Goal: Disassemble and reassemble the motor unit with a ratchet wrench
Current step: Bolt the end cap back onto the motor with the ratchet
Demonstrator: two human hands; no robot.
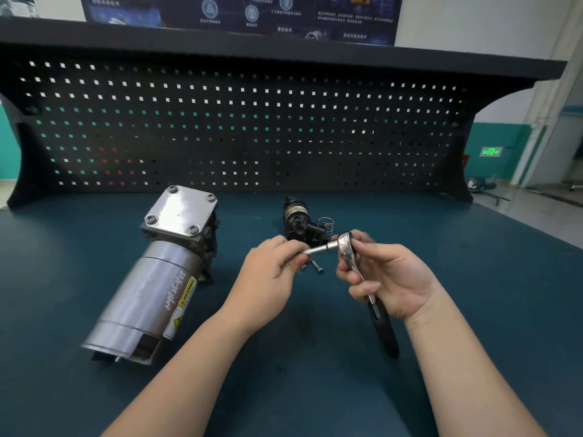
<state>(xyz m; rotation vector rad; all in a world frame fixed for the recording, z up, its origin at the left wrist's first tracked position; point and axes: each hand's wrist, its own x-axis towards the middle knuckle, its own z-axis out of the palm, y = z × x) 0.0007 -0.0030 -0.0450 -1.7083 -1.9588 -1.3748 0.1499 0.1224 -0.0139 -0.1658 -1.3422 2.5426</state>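
Holding: right hand is gripping the ratchet below its head.
Pinching: left hand is closing fingertips on the bit.
Lying: motor is resting on the mat, left.
Sitting: dark part, spring, screw beyond the hands.

Gripped by the right hand: glossy metal ratchet wrench with matt black handle below the grip; left of it, brushed shiny steel motor unit on matt bench mat.
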